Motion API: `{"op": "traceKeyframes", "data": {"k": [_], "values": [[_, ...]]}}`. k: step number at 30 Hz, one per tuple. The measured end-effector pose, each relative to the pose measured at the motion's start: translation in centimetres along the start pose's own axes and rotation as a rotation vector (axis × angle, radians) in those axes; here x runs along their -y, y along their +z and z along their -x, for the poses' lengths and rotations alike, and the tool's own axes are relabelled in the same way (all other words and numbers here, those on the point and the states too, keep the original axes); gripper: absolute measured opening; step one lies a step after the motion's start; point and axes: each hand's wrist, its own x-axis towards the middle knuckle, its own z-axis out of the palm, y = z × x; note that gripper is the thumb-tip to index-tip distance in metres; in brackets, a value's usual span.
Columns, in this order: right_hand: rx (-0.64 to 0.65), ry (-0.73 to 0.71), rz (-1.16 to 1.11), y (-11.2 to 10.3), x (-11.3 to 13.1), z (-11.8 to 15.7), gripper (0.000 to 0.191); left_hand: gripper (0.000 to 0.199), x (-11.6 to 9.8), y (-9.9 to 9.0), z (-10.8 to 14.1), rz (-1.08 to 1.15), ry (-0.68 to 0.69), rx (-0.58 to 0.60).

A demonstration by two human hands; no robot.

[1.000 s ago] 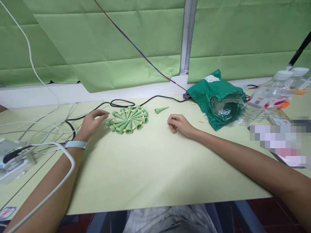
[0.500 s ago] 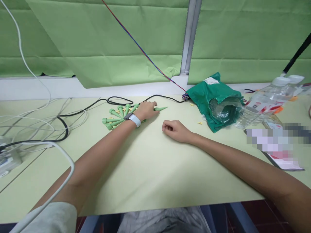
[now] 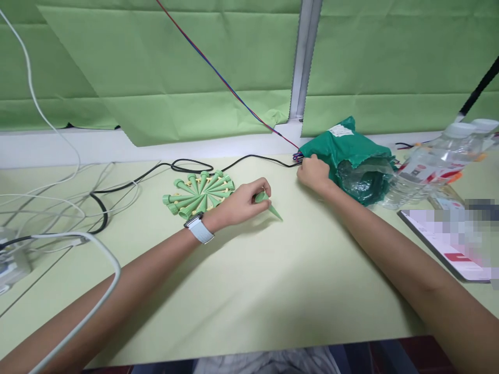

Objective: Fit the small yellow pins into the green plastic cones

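Note:
My left hand (image 3: pixel 249 201) is closed around a green plastic plant watering spike (image 3: pixel 276 213), whose pointed tip slants down to the right just over the table. Left of that hand lies a fan of similar green spikes (image 3: pixel 202 189), tips together at the centre, with small yellow pieces among them. My right hand (image 3: pixel 314 173) is at the left side of a torn green plastic bag (image 3: pixel 331 145). Its fingers are curled down to the table, and whatever they pinch, if anything, is hidden under the hand.
Clear bottles (image 3: pixel 424 161) stand right of the bag, with a tablet-like panel (image 3: pixel 452 249) in front. White and black cables (image 3: pixel 103 208) tangle on the left, and a white cable crosses over my left forearm. A black cord (image 3: pixel 253 156) runs along the back.
My left hand has drawn back toward me with the spike, which now points down. My right hand has moved forward and right to the bag, where a small yellow piece lay.

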Motion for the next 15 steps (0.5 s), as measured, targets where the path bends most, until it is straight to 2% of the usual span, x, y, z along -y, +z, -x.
{"op": "traceKeyframes", "data": {"k": [3, 6, 10, 15], "values": [[0.067, 0.056, 0.05, 0.1, -0.1, -1.2, 0.035, 0.022, 0.3, 0.6, 0.9, 0.556, -0.168, 0.037], [0.029, 0.055, 0.068, 0.8, -0.4, -1.9, 0.034, 0.029, 1.3, 1.4, 1.4, 0.961, -0.312, 0.085], [0.012, 0.055, 0.098, 1.9, -1.1, -2.3, 0.033, 0.041, 2.1, 2.6, 2.0, 1.118, -0.327, 0.035], [0.051, 0.05, 0.079, 2.3, -1.7, -2.2, 0.031, 0.047, 2.1, 3.4, 2.6, 1.129, -0.369, 0.071]]}}
